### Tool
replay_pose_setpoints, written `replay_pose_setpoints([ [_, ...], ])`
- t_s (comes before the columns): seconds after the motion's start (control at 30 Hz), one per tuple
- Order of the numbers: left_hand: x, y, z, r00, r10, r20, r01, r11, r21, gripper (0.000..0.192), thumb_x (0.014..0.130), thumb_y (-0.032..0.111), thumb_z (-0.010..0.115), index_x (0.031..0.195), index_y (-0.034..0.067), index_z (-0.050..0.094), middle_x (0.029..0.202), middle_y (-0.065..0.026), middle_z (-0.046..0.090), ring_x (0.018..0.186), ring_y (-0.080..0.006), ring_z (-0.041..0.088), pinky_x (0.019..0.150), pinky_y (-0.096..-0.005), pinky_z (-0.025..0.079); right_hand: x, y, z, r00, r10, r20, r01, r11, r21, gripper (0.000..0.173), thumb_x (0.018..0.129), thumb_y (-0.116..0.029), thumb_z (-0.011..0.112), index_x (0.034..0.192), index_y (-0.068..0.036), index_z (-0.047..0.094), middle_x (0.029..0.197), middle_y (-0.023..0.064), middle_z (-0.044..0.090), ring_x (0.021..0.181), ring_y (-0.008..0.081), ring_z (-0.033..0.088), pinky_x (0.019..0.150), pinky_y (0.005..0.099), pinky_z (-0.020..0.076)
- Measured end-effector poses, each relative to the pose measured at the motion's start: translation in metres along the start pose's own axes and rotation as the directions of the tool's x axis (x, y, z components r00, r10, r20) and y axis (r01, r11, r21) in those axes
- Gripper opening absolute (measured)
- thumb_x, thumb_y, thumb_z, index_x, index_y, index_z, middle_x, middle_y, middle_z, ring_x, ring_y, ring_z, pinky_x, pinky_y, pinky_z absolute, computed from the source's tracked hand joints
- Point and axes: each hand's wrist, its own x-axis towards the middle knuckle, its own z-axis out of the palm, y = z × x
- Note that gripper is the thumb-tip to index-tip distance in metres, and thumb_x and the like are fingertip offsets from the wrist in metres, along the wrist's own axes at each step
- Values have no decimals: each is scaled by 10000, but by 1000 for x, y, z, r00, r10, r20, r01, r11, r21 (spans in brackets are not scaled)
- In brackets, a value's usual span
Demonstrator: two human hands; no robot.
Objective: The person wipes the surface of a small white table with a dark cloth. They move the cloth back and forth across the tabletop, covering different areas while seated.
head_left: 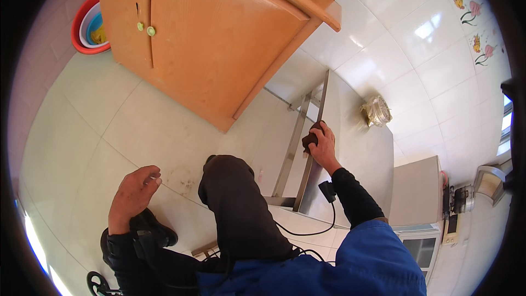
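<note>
My right hand (325,148) grips a dark brown cloth (310,141) and presses it on the front edge of a metal table (355,160). Its fingers wrap over the cloth, hiding part of it. To the left, my left hand (133,192) is held above the tiled floor, with a gap between thumb and curled fingers and nothing in it. A black plug-like device (327,191) with a cable lies by my right forearm. On the tabletop, near the wall, stands a container wrapped in crinkled clear plastic (376,112).
An orange wooden cabinet (213,45) with pale green knobs stands ahead. Nested basins, the outer one a red basin (76,35), sit at its left. My bent knee (230,181) is close to the table's metal frame (292,148). A white cabinet (414,191) stands at right.
</note>
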Motion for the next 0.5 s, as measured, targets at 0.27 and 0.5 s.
replay_pose_setpoints([
  [0.27,-13,-16,-5,992,79,-94,-82,996,-31,299,1010,216,696,1220,3,682,1072,-169,757,961,-296,727,865,-388,578,-80,-52,-24,983,-150,107,148,989,29,424,740,-102,689,1163,-89,702,1494,203,514,1457,506,396,1212,601,339],
  [0.5,-15,-13,-7,994,78,-75,-78,997,0,307,1015,218,693,1228,-1,678,1093,-168,763,961,-302,733,864,-389,584,-136,-99,-53,911,-267,315,249,964,96,360,736,-102,721,1096,-85,706,1451,161,538,1476,483,377,1226,591,340],
])
